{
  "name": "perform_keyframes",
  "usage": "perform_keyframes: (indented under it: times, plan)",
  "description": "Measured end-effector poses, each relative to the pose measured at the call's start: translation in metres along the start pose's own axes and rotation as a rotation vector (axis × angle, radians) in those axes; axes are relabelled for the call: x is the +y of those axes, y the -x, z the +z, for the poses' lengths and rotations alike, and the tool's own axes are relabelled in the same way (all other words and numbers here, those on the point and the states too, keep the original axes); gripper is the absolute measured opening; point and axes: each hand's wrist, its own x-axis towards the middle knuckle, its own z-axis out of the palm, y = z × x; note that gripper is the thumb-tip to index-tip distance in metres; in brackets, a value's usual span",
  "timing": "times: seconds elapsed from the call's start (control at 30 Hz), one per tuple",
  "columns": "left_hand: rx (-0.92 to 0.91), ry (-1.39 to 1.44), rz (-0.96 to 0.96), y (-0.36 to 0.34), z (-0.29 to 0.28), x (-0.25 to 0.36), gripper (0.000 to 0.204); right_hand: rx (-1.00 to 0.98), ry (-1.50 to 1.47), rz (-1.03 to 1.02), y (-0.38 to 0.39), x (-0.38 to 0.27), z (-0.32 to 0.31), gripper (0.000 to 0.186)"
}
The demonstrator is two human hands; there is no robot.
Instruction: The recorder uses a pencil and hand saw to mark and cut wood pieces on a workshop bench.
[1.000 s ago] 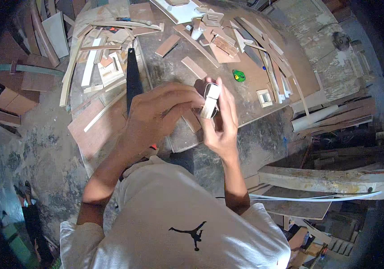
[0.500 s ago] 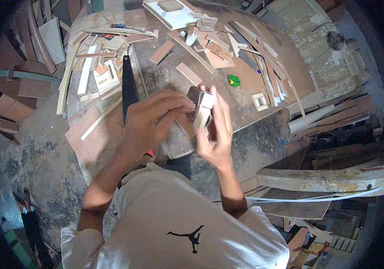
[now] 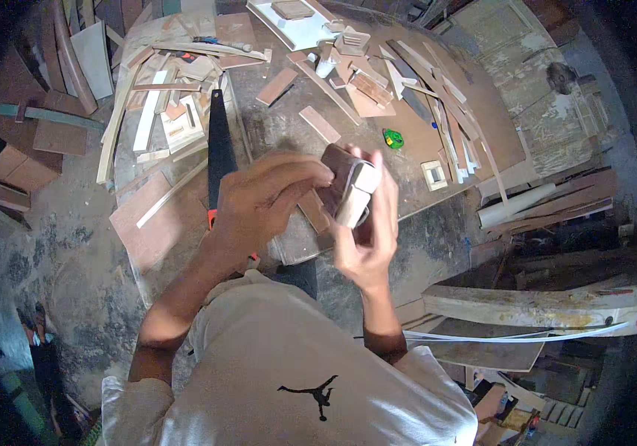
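Note:
A small wooden block (image 3: pixel 360 189), pale along its rounded edge and dark brown on its broad face, is held up over the near edge of the workbench (image 3: pixel 251 134). My right hand (image 3: pixel 374 245) grips it from the right, with fingers behind and thumb at the lower end. From the left, my left hand (image 3: pixel 262 197) is closed, its fingertips pinching at the brown face; they are slightly blurred. A thin loop shows at the block's right side, its kind unclear. Beneath my left hand lies a handsaw (image 3: pixel 219 141) with a black blade, its orange-red handle partly hidden.
A green tape measure (image 3: pixel 393 138) lies beyond my right hand, near a small square wooden frame (image 3: pixel 434 175). Offcuts (image 3: pixel 184 123) pile up on the left; long strips (image 3: pixel 445 111) lie on the right. A white cup (image 3: pixel 325 68) stands farther back. A person's legs (image 3: pixel 50 372) show at lower left.
The block has turned, so more of its brown face shows, and it has shifted slightly right with my right hand. My left hand has moved slightly right too.

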Motion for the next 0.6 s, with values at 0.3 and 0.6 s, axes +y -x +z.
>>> perform_keyframes:
  times: [0.3,0.6]
  plan:
    - [-0.007,0.021,0.036,-0.001,-0.003,0.005,0.017,0.054,-0.014,-0.022,0.006,0.007,0.007,0.078]
    - [-0.013,0.019,0.033,0.003,-0.004,-0.001,0.015,-0.011,-0.008,0.041,0.011,0.020,0.012,0.078]
